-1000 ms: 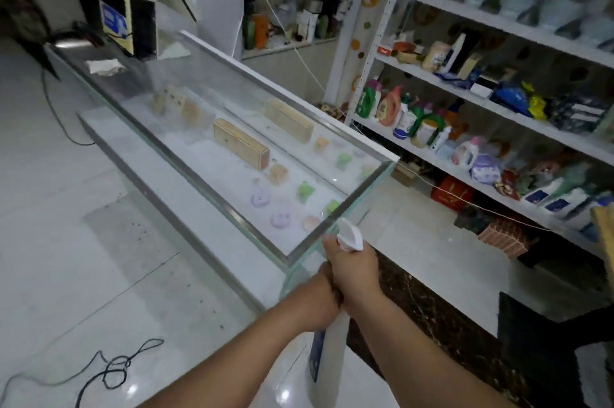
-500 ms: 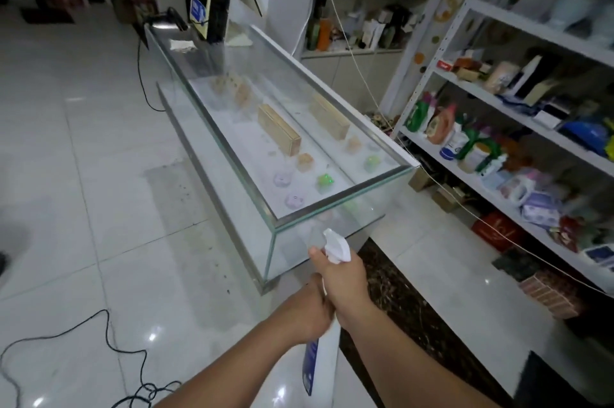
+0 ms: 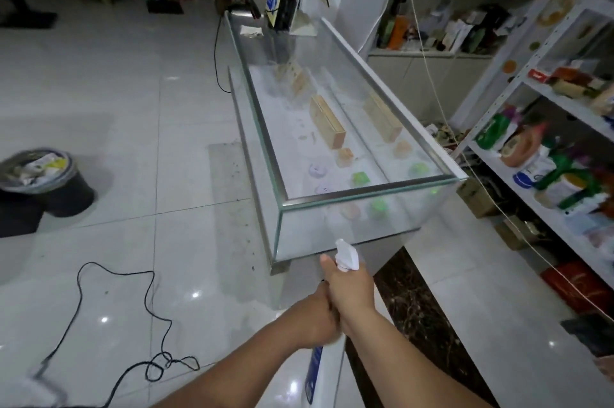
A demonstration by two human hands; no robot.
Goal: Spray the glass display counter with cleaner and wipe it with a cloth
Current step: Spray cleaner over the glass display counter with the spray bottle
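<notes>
Fingers (image 3: 327,269) of left hand (image 3: 315,318) and right hand (image 3: 352,291) clench the spray bottle (image 3: 347,256); glass counter (image 3: 365,193) runs lengthwise away just ahead, right hand nearer.

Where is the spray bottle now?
Head view, lower centre: spray bottle gripped by left hand and right hand, just before the near end of the glass counter.

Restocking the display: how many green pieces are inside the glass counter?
3 green pieces: one front centre under the top glass, one nearer the right edge, one seen through the front pane of the counter. Reflections may hide others.
</notes>
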